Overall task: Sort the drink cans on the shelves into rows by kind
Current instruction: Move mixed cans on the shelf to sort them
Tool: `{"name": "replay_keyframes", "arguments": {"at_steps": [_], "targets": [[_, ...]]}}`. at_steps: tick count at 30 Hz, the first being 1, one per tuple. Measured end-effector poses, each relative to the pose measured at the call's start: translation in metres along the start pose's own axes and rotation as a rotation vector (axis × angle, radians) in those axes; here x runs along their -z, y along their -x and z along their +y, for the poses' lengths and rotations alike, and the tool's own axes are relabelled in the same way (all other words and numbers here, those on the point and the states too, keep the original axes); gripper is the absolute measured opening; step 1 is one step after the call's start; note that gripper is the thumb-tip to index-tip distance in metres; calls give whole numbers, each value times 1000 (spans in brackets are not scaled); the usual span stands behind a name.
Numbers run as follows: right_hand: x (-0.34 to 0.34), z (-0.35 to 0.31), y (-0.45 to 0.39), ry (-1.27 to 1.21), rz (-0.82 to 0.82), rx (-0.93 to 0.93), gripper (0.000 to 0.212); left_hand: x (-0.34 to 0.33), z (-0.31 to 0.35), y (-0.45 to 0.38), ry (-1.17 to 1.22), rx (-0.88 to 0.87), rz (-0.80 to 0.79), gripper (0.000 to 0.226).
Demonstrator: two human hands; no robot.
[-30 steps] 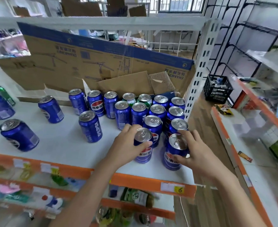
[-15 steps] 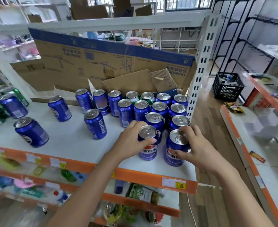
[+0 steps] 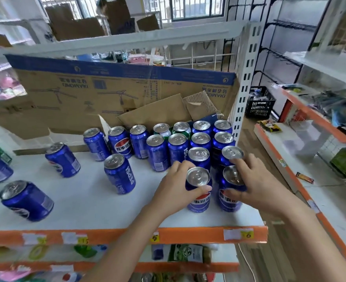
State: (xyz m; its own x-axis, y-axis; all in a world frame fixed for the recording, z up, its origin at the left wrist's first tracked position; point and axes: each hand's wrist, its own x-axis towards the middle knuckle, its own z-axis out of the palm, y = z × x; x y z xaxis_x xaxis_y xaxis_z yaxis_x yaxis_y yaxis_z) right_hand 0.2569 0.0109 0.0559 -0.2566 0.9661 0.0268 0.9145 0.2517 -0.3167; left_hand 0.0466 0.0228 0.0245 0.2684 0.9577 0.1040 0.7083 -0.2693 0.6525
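Head view: two upright blue cans with silver tops and red-white-blue logos are gripped at the white shelf's (image 3: 90, 210) front right, the left can (image 3: 198, 189) by the left hand (image 3: 176, 188), the right can (image 3: 230, 190) by the right hand (image 3: 255, 186).

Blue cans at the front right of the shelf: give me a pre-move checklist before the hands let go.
1. Left hand grips front blue can: ok.
2. Right hand holds its neighbouring can: ok.
3. Both cans upright on the shelf: ok.
4. Both in line with rows behind: ok.
5. Rows one kind only: not ok, green cans at the back.
6. Loose cans gathered: not ok.
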Motion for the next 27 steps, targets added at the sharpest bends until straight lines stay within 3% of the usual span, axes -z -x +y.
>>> {"name": "replay_keyframes", "arguments": {"at_steps": [3, 6, 12, 17, 27], "targets": [[12, -20, -8, 14, 52, 51, 70, 14, -7, -6, 34, -1, -80, 53], [17, -43, -33, 20, 80, 99, 60, 39, -19, -16, 26, 14, -34, 46], [3, -77, -114, 115, 9, 96, 59, 90, -49, -65, -323, -50, 125, 42], [-13, -92, -160, 274, -75, 58, 67, 90, -72, -101, -486, 18, -87, 60], [-17, -100, -160, 248, -206, 103, 64, 113, -87, -86, -385, -70, -202, 52]]}}
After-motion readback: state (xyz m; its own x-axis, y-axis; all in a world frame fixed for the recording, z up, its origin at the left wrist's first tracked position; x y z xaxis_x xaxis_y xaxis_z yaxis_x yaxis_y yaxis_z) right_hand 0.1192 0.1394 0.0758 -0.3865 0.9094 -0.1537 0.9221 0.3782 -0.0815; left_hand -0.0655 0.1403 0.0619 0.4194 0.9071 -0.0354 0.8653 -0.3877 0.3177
